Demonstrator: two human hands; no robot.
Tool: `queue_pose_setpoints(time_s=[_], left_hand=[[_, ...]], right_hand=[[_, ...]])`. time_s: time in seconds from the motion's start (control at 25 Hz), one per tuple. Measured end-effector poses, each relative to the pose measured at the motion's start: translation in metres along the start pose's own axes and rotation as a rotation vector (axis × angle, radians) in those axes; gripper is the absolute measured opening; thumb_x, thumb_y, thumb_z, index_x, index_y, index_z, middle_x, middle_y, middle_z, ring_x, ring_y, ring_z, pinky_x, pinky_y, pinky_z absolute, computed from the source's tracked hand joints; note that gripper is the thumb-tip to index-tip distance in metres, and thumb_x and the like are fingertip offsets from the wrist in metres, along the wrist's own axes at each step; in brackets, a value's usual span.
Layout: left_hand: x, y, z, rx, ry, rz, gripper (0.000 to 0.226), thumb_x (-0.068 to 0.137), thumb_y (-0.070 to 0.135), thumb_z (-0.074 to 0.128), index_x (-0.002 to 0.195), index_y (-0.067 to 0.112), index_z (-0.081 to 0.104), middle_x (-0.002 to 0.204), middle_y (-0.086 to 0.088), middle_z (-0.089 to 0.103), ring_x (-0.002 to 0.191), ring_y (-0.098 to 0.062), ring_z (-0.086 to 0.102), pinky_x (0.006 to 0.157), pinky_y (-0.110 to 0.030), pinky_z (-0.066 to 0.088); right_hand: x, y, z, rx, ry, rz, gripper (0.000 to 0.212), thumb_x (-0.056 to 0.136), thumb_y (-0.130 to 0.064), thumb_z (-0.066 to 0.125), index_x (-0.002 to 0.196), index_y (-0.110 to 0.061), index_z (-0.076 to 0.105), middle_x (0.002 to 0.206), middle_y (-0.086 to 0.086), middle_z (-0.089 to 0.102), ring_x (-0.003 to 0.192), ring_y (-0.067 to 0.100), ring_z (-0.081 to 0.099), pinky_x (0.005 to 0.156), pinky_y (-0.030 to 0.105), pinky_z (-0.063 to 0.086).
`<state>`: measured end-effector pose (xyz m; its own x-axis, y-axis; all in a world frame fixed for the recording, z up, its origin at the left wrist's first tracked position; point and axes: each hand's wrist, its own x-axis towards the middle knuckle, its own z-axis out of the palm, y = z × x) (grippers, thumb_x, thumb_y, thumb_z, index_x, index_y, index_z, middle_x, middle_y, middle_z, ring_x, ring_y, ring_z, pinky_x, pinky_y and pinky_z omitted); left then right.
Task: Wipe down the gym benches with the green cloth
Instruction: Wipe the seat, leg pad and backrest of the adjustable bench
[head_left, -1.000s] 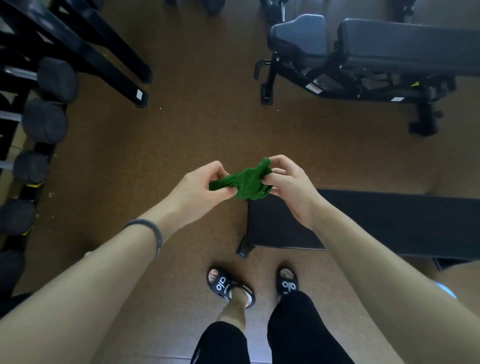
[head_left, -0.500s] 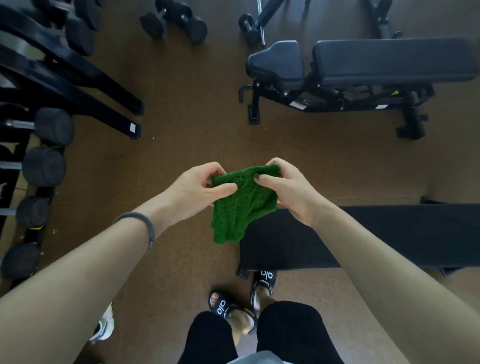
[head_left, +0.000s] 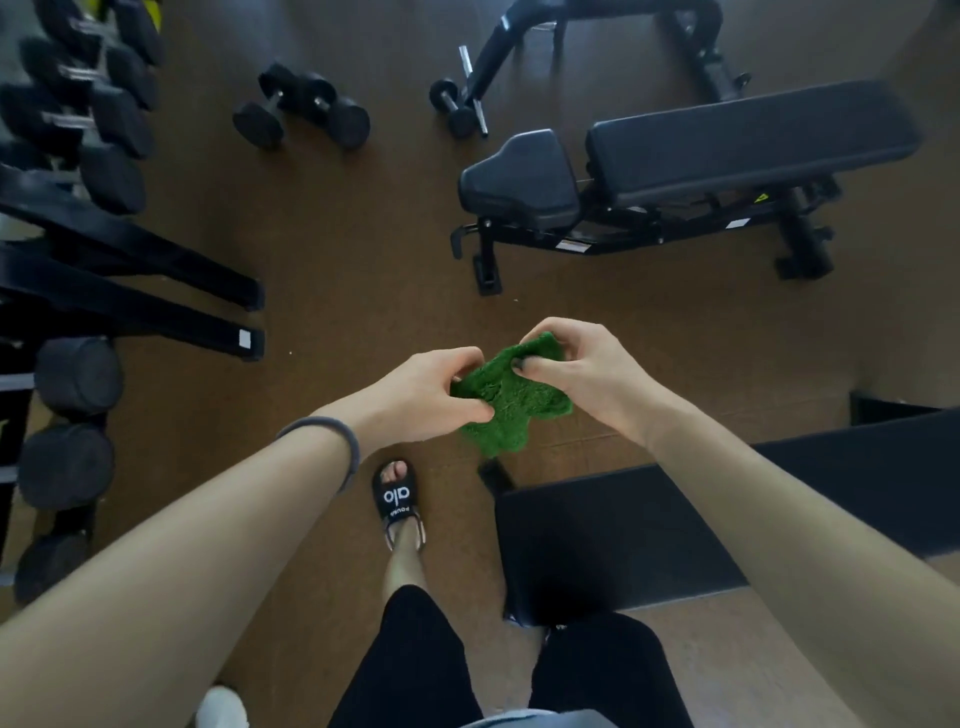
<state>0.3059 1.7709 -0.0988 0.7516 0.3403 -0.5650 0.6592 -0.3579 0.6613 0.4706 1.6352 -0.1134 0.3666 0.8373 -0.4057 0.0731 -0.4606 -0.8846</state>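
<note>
I hold the green cloth (head_left: 506, 402) in the air with both hands, above the brown floor. My left hand (head_left: 426, 395) pinches its left edge and my right hand (head_left: 582, 374) grips its upper right corner; the cloth hangs crumpled between them. A flat black bench (head_left: 649, 535) lies just below my right arm, its near end next to my legs. A second, adjustable black bench (head_left: 737, 145) with a separate seat pad stands farther off at the upper right.
A dumbbell rack (head_left: 67, 260) with several black dumbbells lines the left side, its feet jutting into the floor. Two loose dumbbells (head_left: 301, 111) and a small one (head_left: 452, 106) lie on the floor at the top. My sandalled foot (head_left: 397, 501) is between rack and bench.
The cloth, hanging open half a second ago, is bunched again between my hands. The view has tilted up and I have stepped; both benches sit lower and further right in frame.
</note>
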Motion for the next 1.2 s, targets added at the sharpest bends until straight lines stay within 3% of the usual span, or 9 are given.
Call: queue_pose_setpoints(time_s=[0.16, 0.28, 0.36, 0.52, 0.64, 0.76, 0.96, 1.08, 1.2], left_hand=[[0.073, -0.031, -0.068, 0.179, -0.12, 0.033, 0.012, 0.09, 0.014, 0.061, 0.094, 0.024, 0.056, 0.084, 0.001, 0.065, 0.071, -0.015, 0.061, 0.059, -0.027, 0.046], [0.121, -0.065, -0.125, 0.263, -0.213, 0.063, 0.016, 0.095, 0.013, 0.057, 0.108, 0.023, 0.058, 0.087, 0.0, 0.067, 0.073, -0.016, 0.065, 0.059, -0.026, 0.047], [0.144, -0.085, -0.16, 0.326, -0.277, 0.074, 0.01, 0.098, 0.015, 0.055, 0.103, 0.018, 0.063, 0.083, 0.0, 0.066, 0.07, -0.017, 0.063, 0.058, -0.024, 0.044], [0.171, -0.105, -0.213, 0.348, -0.338, 0.065, 0.013, 0.101, 0.02, 0.055, 0.091, 0.018, 0.062, 0.074, 0.001, 0.061, 0.058, -0.012, 0.053, 0.054, -0.023, 0.039], [0.195, -0.104, -0.237, 0.373, -0.371, 0.065, 0.018, 0.101, 0.021, 0.054, 0.083, 0.023, 0.058, 0.074, 0.002, 0.06, 0.059, -0.013, 0.052, 0.055, -0.025, 0.039], [0.225, -0.09, -0.247, 0.439, -0.346, 0.087, 0.012, 0.103, 0.021, 0.052, 0.103, 0.021, 0.064, 0.083, 0.001, 0.064, 0.066, -0.015, 0.062, 0.057, -0.025, 0.046], [0.298, -0.048, -0.261, 0.665, -0.206, 0.205, 0.041, 0.106, 0.019, 0.049, 0.146, 0.025, 0.049, 0.113, -0.001, 0.067, 0.087, -0.013, 0.066, 0.076, -0.03, 0.058], [0.356, -0.031, -0.268, 0.753, -0.135, 0.259, 0.044, 0.105, 0.017, 0.05, 0.148, 0.028, 0.047, 0.121, -0.003, 0.067, 0.092, -0.016, 0.067, 0.083, -0.036, 0.06], [0.43, -0.022, -0.27, 0.694, -0.201, 0.161, 0.032, 0.104, 0.015, 0.05, 0.132, 0.026, 0.059, 0.102, 0.0, 0.068, 0.082, -0.015, 0.065, 0.074, -0.034, 0.058]], right_hand=[[0.076, -0.014, 0.027, -0.132, 0.113, 0.045, 0.005, 0.096, -0.023, 0.067, 0.092, -0.025, 0.066, 0.087, -0.002, 0.069, 0.079, 0.012, 0.064, 0.065, 0.027, 0.052], [0.14, -0.03, 0.05, -0.205, 0.136, 0.101, 0.009, 0.097, -0.027, 0.064, 0.089, -0.031, 0.063, 0.084, -0.005, 0.066, 0.071, 0.008, 0.057, 0.062, 0.023, 0.046], [0.178, -0.042, 0.06, -0.175, 0.113, 0.152, 0.008, 0.097, -0.027, 0.065, 0.09, -0.032, 0.067, 0.086, -0.004, 0.069, 0.073, 0.01, 0.061, 0.065, 0.027, 0.05], [0.234, -0.06, 0.068, -0.09, 0.058, 0.217, 0.011, 0.096, -0.024, 0.067, 0.091, -0.031, 0.075, 0.089, -0.005, 0.076, 0.09, 0.017, 0.071, 0.085, 0.038, 0.057], [0.258, -0.063, 0.061, -0.027, 0.045, 0.23, 0.015, 0.098, -0.02, 0.066, 0.096, -0.03, 0.077, 0.09, -0.009, 0.078, 0.088, 0.01, 0.072, 0.089, 0.032, 0.055], [0.271, -0.059, 0.046, 0.056, 0.097, 0.234, 0.017, 0.098, -0.018, 0.064, 0.098, -0.028, 0.079, 0.092, -0.008, 0.079, 0.09, 0.008, 0.072, 0.092, 0.03, 0.053], [0.306, -0.05, -0.003, 0.107, 0.204, 0.217, 0.017, 0.098, -0.018, 0.065, 0.1, -0.028, 0.078, 0.087, -0.012, 0.078, 0.084, -0.002, 0.069, 0.083, 0.02, 0.046], [0.352, -0.041, -0.041, 0.083, 0.238, 0.203, 0.017, 0.098, -0.016, 0.064, 0.102, -0.026, 0.078, 0.07, -0.023, 0.071, 0.066, -0.009, 0.063, 0.071, 0.008, 0.04], [0.415, -0.016, -0.084, 0.005, 0.232, 0.206, 0.02, 0.096, -0.018, 0.063, 0.101, -0.031, 0.078, 0.082, -0.016, 0.075, 0.08, -0.002, 0.067, 0.08, 0.02, 0.049]])
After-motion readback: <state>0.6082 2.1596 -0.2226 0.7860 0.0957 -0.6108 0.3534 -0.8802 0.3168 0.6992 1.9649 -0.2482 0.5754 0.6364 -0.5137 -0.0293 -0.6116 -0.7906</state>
